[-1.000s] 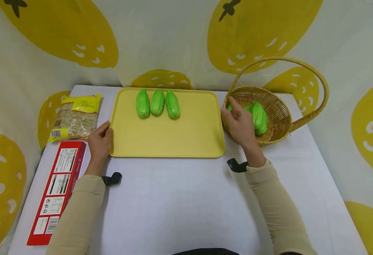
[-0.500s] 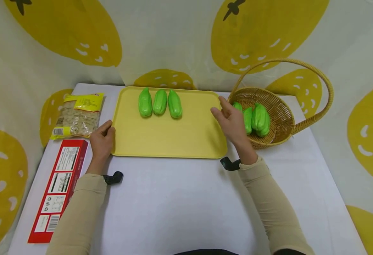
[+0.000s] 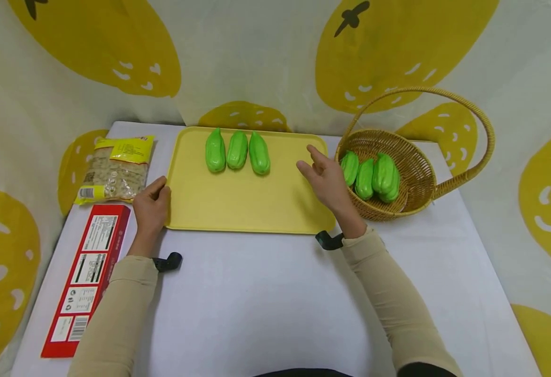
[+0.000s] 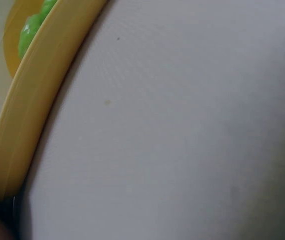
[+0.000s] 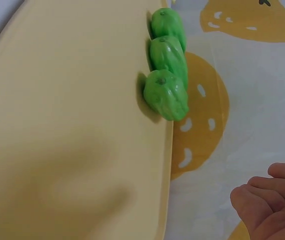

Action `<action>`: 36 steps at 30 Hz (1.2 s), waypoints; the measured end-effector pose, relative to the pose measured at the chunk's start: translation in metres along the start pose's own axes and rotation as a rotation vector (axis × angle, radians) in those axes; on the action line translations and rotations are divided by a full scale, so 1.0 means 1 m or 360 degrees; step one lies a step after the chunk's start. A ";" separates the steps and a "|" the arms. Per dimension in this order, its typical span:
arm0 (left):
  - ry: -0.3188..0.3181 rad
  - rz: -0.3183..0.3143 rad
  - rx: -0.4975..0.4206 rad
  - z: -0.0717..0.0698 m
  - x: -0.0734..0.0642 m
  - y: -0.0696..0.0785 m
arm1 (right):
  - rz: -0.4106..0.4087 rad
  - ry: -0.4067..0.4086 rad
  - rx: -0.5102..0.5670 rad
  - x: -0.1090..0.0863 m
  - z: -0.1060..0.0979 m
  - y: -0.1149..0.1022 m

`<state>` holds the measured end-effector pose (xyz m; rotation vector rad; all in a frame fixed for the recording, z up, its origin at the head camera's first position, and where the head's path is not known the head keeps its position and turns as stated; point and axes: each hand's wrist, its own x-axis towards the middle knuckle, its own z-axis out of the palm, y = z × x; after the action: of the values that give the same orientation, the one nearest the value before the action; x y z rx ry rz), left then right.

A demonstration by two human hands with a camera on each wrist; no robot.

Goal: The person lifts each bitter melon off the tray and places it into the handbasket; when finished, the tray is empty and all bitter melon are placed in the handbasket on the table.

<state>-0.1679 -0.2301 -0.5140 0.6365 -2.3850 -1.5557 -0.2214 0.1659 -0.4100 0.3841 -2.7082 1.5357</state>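
A yellow rectangular tray (image 3: 247, 204) lies on the table, its rim (image 4: 37, 95) close up in the left wrist view. My left hand (image 3: 151, 207) grips the tray's left edge, thumb and fingers at the rim. Three glossy green, ridged, elongated vegetables (image 3: 237, 150) stand side by side along the tray's back edge; the right wrist view shows the blunt end of the nearest vegetable (image 5: 165, 95). Over the tray's right part hovers my right hand (image 3: 326, 180), holding nothing, fingers loosely extended. Several similar green vegetables (image 3: 364, 179) lie in a wicker basket (image 3: 417, 173).
The basket's tall handle (image 3: 485, 131) arches up at the right. Left of the tray lies a clear and yellow food packet (image 3: 115, 170). A long red box (image 3: 87, 277) is in front of it, partly behind the left sleeve. A patterned cloth backdrop (image 3: 247, 52) rises behind the table.
My right hand has moved left, from above the basket to above the tray's right side, uncovering the vegetables in the basket. My left hand stays at the tray's edge.
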 end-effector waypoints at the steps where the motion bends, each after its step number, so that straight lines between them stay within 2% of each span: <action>1: 0.0005 0.0006 -0.0004 0.000 0.000 0.000 | -0.0004 -0.0004 -0.0013 0.001 0.002 0.000; 5: 0.0002 -0.0007 -0.0002 -0.002 0.000 -0.001 | 0.0029 -0.0025 -0.0038 0.004 0.008 0.002; 9: -0.0015 -0.0026 0.0005 -0.002 0.000 -0.001 | 0.0060 -0.0068 0.0020 0.008 0.014 0.004; 16: -0.0007 0.0015 -0.0009 0.000 0.001 -0.002 | 0.0060 -0.0085 0.0015 0.019 0.026 0.008; 23: 0.0027 0.0098 -0.0025 0.002 0.004 -0.005 | 0.0083 -0.0107 0.0033 0.032 0.042 0.011; 36: 0.0010 0.0084 -0.0048 0.000 0.004 -0.006 | 0.0178 -0.0160 0.0055 0.050 0.073 0.018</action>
<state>-0.1702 -0.2336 -0.5196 0.5663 -2.3498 -1.5623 -0.2650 0.1026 -0.4569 0.3240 -2.8280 1.6353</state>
